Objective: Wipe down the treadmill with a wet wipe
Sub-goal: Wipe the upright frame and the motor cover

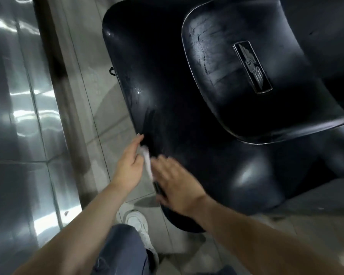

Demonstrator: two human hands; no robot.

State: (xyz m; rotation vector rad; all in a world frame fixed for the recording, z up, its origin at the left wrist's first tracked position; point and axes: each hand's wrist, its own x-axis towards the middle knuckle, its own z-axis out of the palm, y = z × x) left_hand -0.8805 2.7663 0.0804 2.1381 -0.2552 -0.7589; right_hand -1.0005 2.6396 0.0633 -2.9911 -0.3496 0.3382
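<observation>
Left hand point(130, 165) pinching white wet wipe point(147, 160) against glossy black treadmill point(167, 80) cover; right hand point(177, 187), blurred, fingers extended flat, just beside wipe.

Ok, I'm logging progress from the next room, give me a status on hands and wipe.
Left hand and right hand both on white wet wipe, blurred, at glossy black treadmill cover edge. Nothing blocking.
</observation>
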